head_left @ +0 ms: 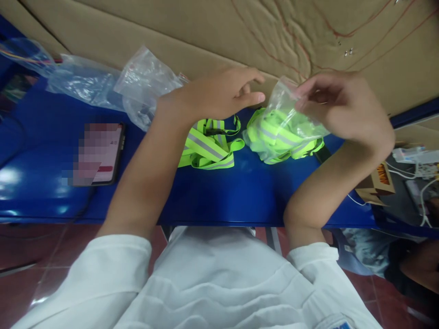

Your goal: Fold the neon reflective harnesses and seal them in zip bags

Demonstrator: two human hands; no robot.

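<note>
My right hand (pixel 338 103) pinches the edge of a clear plastic bag (pixel 283 98), which hangs over a bundle of neon yellow straps with grey reflective stripes (pixel 291 141). Whether those straps lie inside the bag or partly behind it is hard to make out. My left hand (pixel 226 91) is apart from the bag, fingers loosely spread toward it, with nothing in them. Below that hand, a second heap of neon reflective straps (pixel 209 148) with a black band rests on the blue table (pixel 226 201); my forearm covers its left part.
Several clear plastic bags (pixel 89 82) lie along the back left. A phone (pixel 99 155) is on the table at left. A brown cardboard panel (pixel 206 32) stands behind. At right are an open small box (pixel 377 183), white cables (pixel 425 201) and part of another person (pixel 411 265).
</note>
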